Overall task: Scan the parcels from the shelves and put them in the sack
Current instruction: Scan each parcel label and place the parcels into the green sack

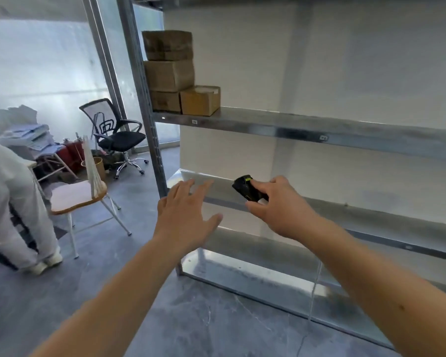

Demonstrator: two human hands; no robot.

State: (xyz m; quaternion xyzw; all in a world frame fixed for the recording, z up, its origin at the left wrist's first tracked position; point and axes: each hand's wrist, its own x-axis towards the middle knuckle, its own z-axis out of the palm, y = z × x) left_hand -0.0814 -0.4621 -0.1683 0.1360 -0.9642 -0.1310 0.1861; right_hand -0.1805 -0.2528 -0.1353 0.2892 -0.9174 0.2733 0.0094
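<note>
Metal shelves [307, 130] fill the right — parcels [175, 73] stacked far left, upper level. Your right hand [281, 207] has its grip clamped on the scanner [247, 188]; left hand [188, 212] spread, holding nothing. Sack not visible — a careless pull could topple the stack.

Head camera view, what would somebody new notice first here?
Probably the two bare arms reaching toward the metal shelving: the right hand grips a black scanner in front of the lower shelf, while the left hand hangs open beside it. Next, the brown cardboard parcels stacked at the left end of the upper shelf. Off left stand a black office chair and a wooden-seated chair.
</note>
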